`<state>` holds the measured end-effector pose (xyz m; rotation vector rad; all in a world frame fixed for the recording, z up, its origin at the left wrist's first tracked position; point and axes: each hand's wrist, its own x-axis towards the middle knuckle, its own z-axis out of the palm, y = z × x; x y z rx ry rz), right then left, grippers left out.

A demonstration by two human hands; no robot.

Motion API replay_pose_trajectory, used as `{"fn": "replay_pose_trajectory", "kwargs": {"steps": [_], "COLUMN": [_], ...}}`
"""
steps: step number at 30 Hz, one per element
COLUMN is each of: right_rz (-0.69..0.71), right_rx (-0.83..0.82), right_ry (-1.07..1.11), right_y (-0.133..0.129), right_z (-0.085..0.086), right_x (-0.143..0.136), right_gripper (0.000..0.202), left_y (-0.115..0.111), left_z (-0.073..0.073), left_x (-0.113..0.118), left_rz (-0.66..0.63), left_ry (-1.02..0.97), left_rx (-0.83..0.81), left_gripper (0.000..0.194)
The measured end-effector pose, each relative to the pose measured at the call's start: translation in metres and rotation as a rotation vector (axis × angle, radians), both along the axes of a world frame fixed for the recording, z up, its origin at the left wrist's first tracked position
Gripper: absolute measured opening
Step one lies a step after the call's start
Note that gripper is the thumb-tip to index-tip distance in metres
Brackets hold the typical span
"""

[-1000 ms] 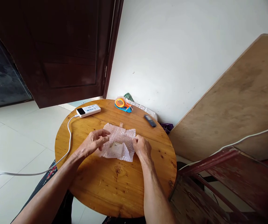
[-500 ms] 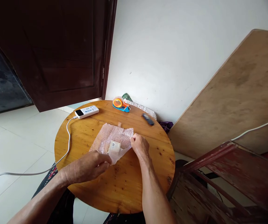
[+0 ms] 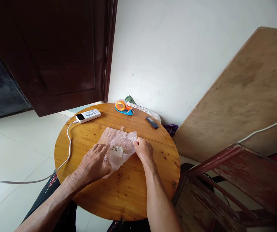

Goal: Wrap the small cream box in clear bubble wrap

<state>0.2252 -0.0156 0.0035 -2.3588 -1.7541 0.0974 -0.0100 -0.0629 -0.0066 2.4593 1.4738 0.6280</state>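
A sheet of clear bubble wrap (image 3: 124,139) lies on the round wooden table (image 3: 128,199). On it sits a small cream box (image 3: 118,149) with a printed label, its near part covered by a folded-over flap of the wrap. My right hand (image 3: 143,148) pinches the wrap's right edge. With fingers spread, my left hand (image 3: 93,164) rests at the left side of the wrap, the thumb by the near fold. A short strip of tape (image 3: 122,128) shows at the wrap's far edge.
At the back of the table stands an orange and blue tape dispenser (image 3: 124,107). A white device (image 3: 88,116) with a cable (image 3: 70,141) lies back left. A blurred dark object (image 3: 152,122) is back right. A red wooden chair (image 3: 240,180) stands at the right.
My left hand has opened and shifted left and up onto the wrap's left side. The near flap now covers more of the box. My right hand keeps its pinch on the right edge.
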Motion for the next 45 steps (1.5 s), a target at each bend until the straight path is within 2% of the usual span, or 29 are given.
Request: {"fn": "replay_pose_trajectory", "kwargs": {"steps": [5,9,12,14,16,18,20,24,28,30,32,34,37,39,41,43,45], "right_rz": [-0.017,0.009,0.228,0.435,0.585,0.655,0.665,0.559,0.331,0.193,0.057,-0.014,-0.021,0.049,0.193,0.395,0.562], "right_rx": [0.016,0.173,0.299,0.251,0.126,0.043,0.029,0.044,0.094,0.144,0.132,0.104,0.278,0.449,0.533,0.499,0.413], "right_ry": [0.016,0.100,0.287,0.423,0.472,0.423,0.339,0.263,0.331,0.288,0.164,0.051,0.006,0.067,0.177,0.262,0.269], "right_y": [-0.002,-0.008,-0.016,-0.023,-0.029,-0.035,-0.038,-0.044,-0.053,-0.058,-0.062,-0.065,-0.070,-0.074,-0.077,-0.075,-0.067], "right_z": [0.003,0.014,0.024,0.028,0.027,0.022,0.016,0.016,0.030,0.030,0.024,0.013,0.002,0.005,0.014,0.025,0.031], "right_x": [0.000,-0.008,-0.019,-0.026,-0.031,-0.034,-0.035,-0.028,0.002,0.023,0.044,0.061,0.071,0.061,0.039,0.011,-0.015], "right_gripper": [0.018,0.015,0.013,0.015,0.030,0.043,0.040,0.025,0.031,0.038,0.042,0.044,0.055,0.051,0.039,0.028,0.028], "left_y": [-0.010,-0.010,-0.008,-0.006,-0.006,-0.006,-0.007,-0.006,-0.004,-0.003,-0.003,-0.003,-0.003,0.000,0.004,0.010,0.016], "left_z": [-0.008,-0.012,-0.014,-0.016,-0.017,-0.018,-0.019,-0.019,-0.013,-0.011,-0.011,-0.012,-0.014,-0.016,-0.016,-0.015,-0.014], "left_x": [0.016,0.020,0.020,0.019,0.019,0.019,0.019,0.019,0.019,0.018,0.018,0.017,0.018,0.019,0.021,0.024,0.027], "left_rz": [-0.039,-0.097,-0.141,-0.153,-0.151,-0.153,-0.160,-0.182,-0.216,-0.230,-0.236,-0.236,-0.236,-0.241,-0.256,-0.277,-0.293], "left_ry": [0.043,0.083,0.076,0.058,0.034,0.013,0.005,0.005,0.057,0.084,0.098,0.104,0.102,0.098,0.096,0.103,0.121], "left_rx": [-0.065,-0.130,-0.173,-0.189,-0.196,-0.196,-0.195,-0.191,-0.193,-0.189,-0.181,-0.171,-0.148,-0.129,-0.120,-0.125,-0.131], "left_gripper": [0.108,0.121,0.125,0.127,0.130,0.130,0.130,0.129,0.120,0.113,0.108,0.105,0.106,0.107,0.109,0.109,0.106]}}
